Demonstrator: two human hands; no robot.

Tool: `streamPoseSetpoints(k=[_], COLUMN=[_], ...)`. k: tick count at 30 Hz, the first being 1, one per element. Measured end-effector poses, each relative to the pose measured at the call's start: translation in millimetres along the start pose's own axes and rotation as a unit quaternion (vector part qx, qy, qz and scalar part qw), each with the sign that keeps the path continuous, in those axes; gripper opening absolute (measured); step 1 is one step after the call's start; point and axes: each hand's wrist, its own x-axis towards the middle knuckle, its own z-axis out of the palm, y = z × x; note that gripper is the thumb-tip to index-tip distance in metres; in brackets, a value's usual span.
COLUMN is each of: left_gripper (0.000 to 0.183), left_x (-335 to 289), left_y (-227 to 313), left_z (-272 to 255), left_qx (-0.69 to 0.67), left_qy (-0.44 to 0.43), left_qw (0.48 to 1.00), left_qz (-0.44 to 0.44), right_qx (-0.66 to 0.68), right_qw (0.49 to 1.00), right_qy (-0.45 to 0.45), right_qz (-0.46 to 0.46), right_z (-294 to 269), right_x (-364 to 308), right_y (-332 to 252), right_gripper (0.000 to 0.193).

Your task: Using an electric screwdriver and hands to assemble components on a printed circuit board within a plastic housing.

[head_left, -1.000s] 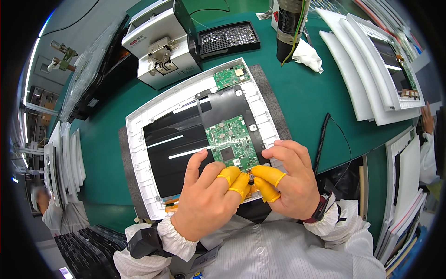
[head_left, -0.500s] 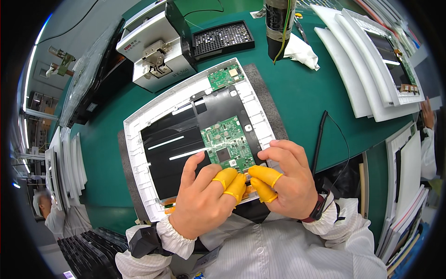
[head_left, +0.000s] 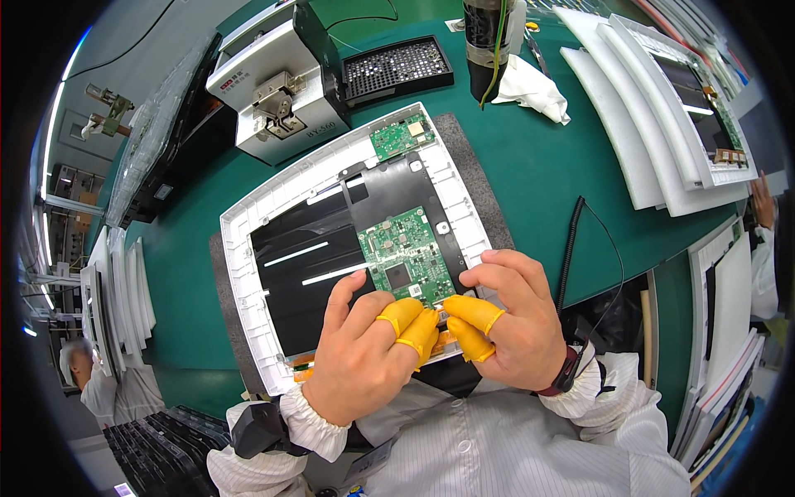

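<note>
In front of me lies a white display housing [head_left: 248, 319] with a black panel [head_left: 298, 286] in it. A green circuit board [head_left: 406, 244] is mounted on the panel, and a smaller green board [head_left: 402, 137] sits at the far edge. My left hand [head_left: 364, 352] and my right hand [head_left: 522, 331] meet at the large board's near edge. Yellow finger cots cover the thumb and forefinger of each. Both pairs are pinched closed, almost touching; the fingertips hide what is between them. Just below them shows an orange flex strip [head_left: 445, 340].
The housing rests on a grey pad [head_left: 468, 157] on the green table. Beyond it stand a white machine [head_left: 286, 108], a black tray of small parts [head_left: 397, 70] and a black-wrapped upright tube [head_left: 486, 50]. At right are a coiled black cord [head_left: 570, 248] and stacked white foam sheets [head_left: 617, 124].
The black-wrapped tube at the far side has shifted slightly left. My hands stay pinched at the same board edge, with hardly any motion.
</note>
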Motion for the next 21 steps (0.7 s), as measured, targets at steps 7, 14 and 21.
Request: streamPoseSetpoints(k=[7,14,21], left_gripper=[0.026,0.026,0.027], left_x=[-0.7,-1.0,-0.2], left_y=[-4.4,-4.2,-4.6], left_z=[-2.0,-1.1,-1.2], left_qx=[0.011,0.0,0.001], left_qy=[-0.006,-0.002,-0.009], left_qw=[1.0,1.0,1.0], left_qz=[0.021,0.017,0.022], right_qx=[-0.004,0.0,0.002], right_qw=[1.0,1.0,1.0], right_qy=[-0.005,0.004,0.001], right_qz=[0.002,-0.003,0.0], right_z=[-0.5,0.1,0.2], right_x=[0.6,0.5,0.1], right_y=[-0.9,-0.4,-0.1], right_gripper=[0.028,0.027,0.027])
